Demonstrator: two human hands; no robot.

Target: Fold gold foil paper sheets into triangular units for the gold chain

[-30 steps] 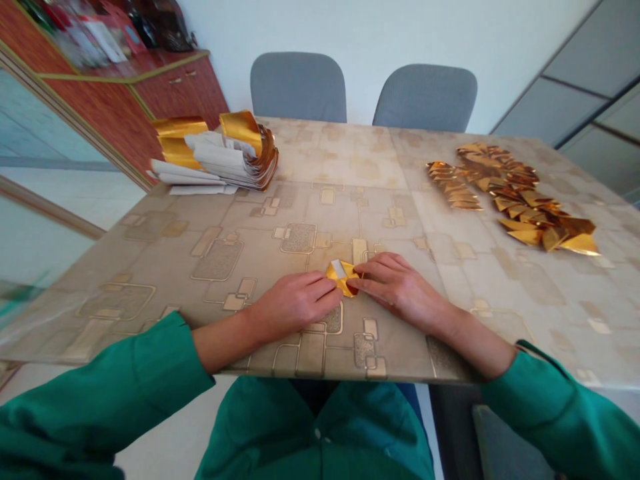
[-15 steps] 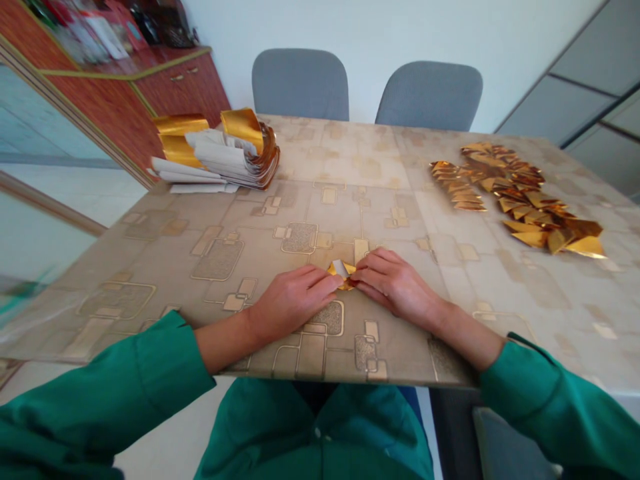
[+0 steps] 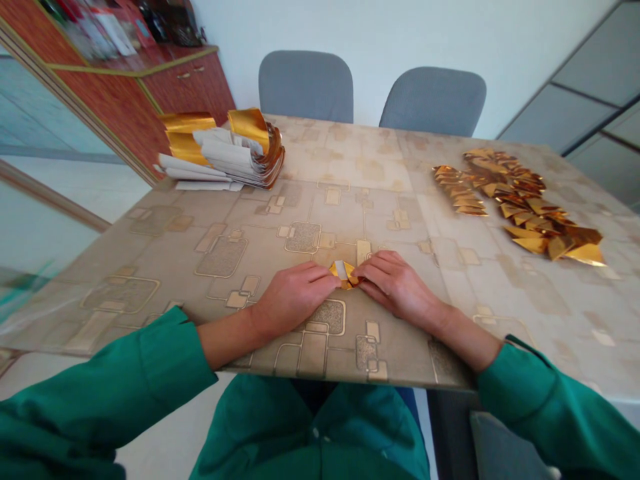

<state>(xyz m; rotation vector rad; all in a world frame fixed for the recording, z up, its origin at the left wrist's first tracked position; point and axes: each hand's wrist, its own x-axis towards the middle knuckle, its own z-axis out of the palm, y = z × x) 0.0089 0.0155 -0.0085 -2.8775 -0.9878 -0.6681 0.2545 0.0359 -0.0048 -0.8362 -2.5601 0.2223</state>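
Observation:
Between my hands, near the table's front edge, is a small folded piece of gold foil paper (image 3: 345,275) with a pale inner side showing. My left hand (image 3: 297,293) pinches its left end with fingers closed. The right end is gripped by the closed fingers of my right hand (image 3: 393,283). Both hands rest low over the patterned tablecloth (image 3: 220,257). My fingertips hide the ends of the paper.
A stack of gold and white paper sheets (image 3: 230,157) lies at the table's far left. Several folded gold paper pieces (image 3: 530,207) are heaped at the right. Two grey chairs (image 3: 306,87) stand behind the table, and a reddish wooden cabinet (image 3: 193,87) is at the back left.
The view has shifted slightly. Both hands keep hold of the gold paper in nearly the same place, and its middle shows a little more between the fingers.

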